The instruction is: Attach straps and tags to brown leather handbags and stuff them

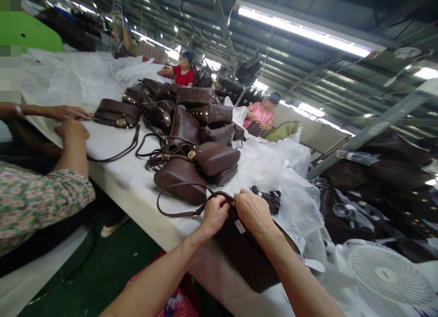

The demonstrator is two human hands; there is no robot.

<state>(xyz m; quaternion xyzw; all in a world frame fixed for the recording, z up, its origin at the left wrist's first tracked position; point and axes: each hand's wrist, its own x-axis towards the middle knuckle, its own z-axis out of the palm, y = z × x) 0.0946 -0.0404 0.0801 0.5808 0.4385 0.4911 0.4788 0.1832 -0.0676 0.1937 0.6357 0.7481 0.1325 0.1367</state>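
A dark brown handbag lies at the table's near edge, partly covered by my right forearm. My left hand is closed on its strap, close to where the strap meets the bag. Right beside it, my right hand grips the bag's top edge near the strap end; its fingertips are mostly hidden. A small white label shows just below both hands. Two smooth brown bags, one in front and one with a gold round charm, lie just beyond my left hand.
More brown bags are piled across the white table. Clear plastic bags and black packets lie to the right, near a white fan. At left, a co-worker's hands handle another bag. Two people sit farther back.
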